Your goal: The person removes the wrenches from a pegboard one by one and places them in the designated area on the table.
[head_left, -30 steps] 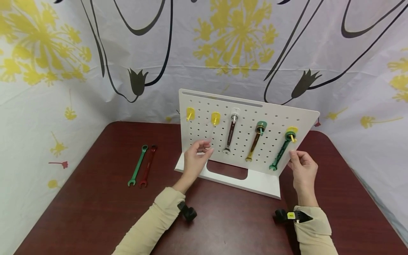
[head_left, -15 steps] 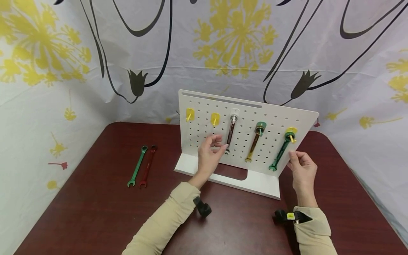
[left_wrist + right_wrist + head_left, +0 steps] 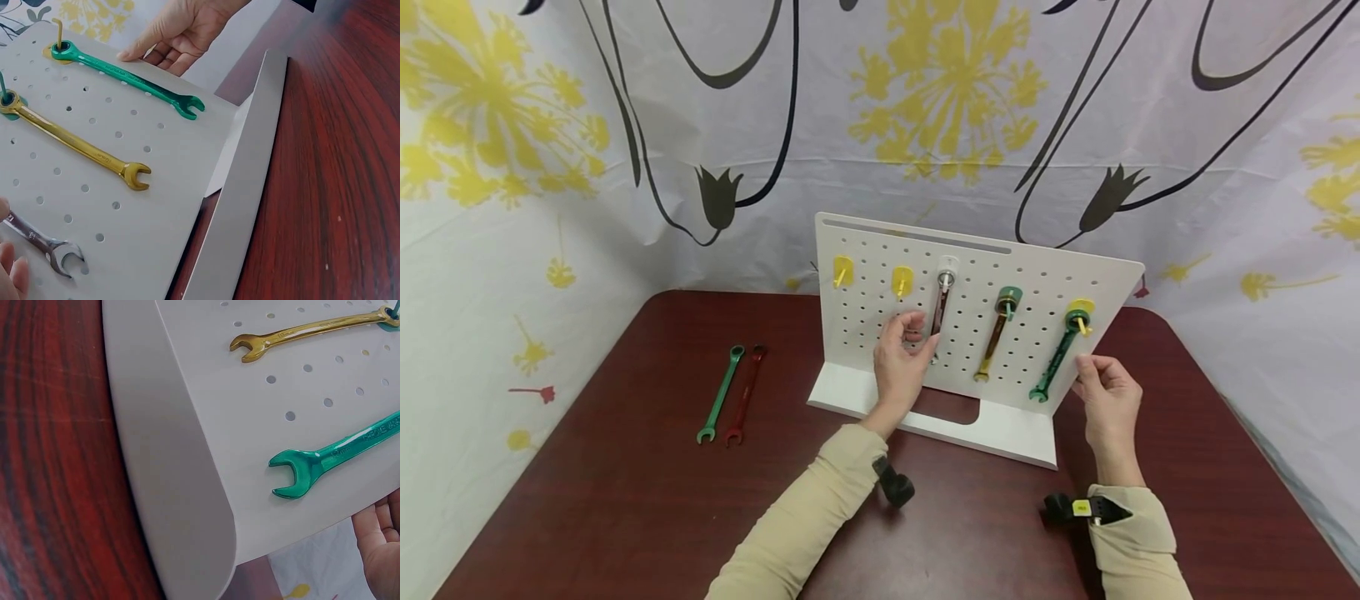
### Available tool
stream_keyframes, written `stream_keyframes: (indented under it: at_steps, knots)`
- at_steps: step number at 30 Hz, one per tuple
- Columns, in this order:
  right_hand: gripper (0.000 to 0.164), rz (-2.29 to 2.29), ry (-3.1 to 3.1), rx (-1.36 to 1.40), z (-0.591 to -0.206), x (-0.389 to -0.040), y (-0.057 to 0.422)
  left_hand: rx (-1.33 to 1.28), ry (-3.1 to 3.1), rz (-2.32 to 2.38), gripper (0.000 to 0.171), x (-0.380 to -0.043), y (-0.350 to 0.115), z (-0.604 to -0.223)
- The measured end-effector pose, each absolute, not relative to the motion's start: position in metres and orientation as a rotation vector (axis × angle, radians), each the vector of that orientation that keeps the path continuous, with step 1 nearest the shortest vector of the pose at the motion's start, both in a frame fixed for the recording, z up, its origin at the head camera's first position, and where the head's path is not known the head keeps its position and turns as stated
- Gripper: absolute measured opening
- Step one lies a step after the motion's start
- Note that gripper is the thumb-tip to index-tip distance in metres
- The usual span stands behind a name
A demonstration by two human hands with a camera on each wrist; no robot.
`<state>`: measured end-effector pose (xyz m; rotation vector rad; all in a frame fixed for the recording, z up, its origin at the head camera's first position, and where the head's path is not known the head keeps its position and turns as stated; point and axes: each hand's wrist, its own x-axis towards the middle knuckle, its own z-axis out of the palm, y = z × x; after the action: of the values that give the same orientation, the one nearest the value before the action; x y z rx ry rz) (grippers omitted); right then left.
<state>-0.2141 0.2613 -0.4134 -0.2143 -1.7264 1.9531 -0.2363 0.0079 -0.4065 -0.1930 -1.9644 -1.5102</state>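
My left hand is at the silver wrench, which hangs from a white hook on the white pegboard. In the left wrist view, the thumb lies at the handle's upper side, fingertips are below it, and the open-ended jaw sticks out past them. Whether they grip it is unclear. My right hand holds the pegboard's right edge, thumb in front and fingers behind. Nearby hang a green wrench on a yellow hook and a gold wrench on a green hook.
Two yellow hooks on the board's left side bear nothing. A light green wrench and a red wrench lie on the dark red table, left of the pegboard. A patterned cloth hangs behind.
My left hand has moved right across the pegboard's front, from below the second yellow hook to the silver wrench. My right hand has stayed on the board's edge.
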Motion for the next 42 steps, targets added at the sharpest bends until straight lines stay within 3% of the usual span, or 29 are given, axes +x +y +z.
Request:
stream_keyframes:
  at_steps: [19, 39, 42]
  knots:
    - [0.009, 1.962, -1.719, -0.215, -0.415, -0.216, 0.262, -0.090, -2.018, -1.318, 0.024, -0.239, 0.018, -0.407]
    - [0.012, 1.943, -1.740, -0.237, -0.415, -0.215, 0.262, -0.318, -1.942, -1.610, 0.018, -0.237, 0.013, -0.409]
    - [0.011, 1.942, -1.730, -0.232, -0.415, -0.216, 0.261, -0.334, -1.936, -1.672, 0.018, -0.226, 0.011, -0.395]
